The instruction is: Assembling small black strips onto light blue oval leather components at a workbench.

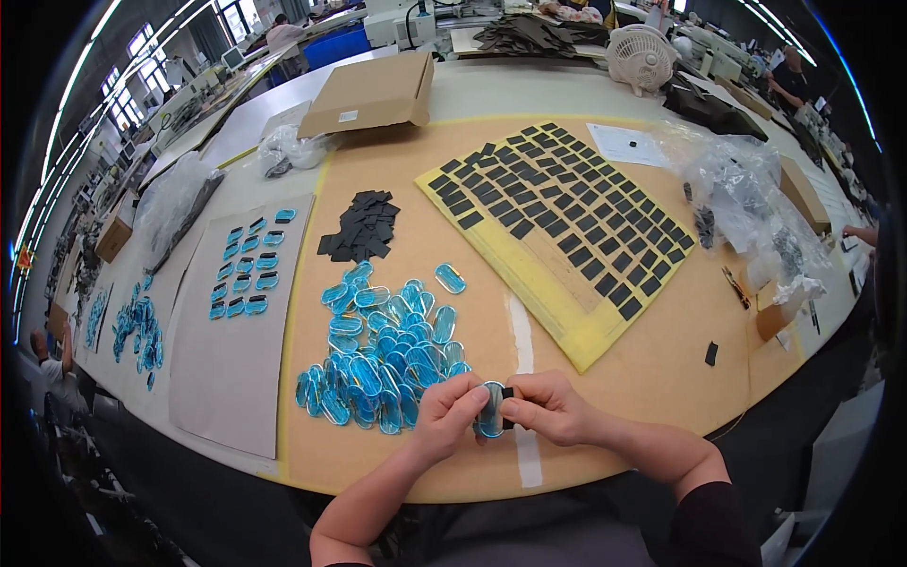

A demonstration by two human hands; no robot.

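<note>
Near the table's front edge, my left hand (451,413) is closed on an oval blue piece (490,410) with a shiny light rim. My right hand (550,408) pinches a small black rectangular patch (508,406) against that oval's right edge. Just left of my hands lies a heap of similar blue ovals (387,354); one loose oval (451,278) rests apart at its upper right. Behind the heap sits a pile of black patches (361,227). Rows of black patches cover a yellow-edged board (588,350) at the right.
Ovals with black patches (242,282) lie in rows on a grey board (227,397) at left. A cardboard box (368,93) and a fan (641,59) stand at the back. Plastic bags (756,189) and snips (735,287) lie right. Other people (789,80) are around.
</note>
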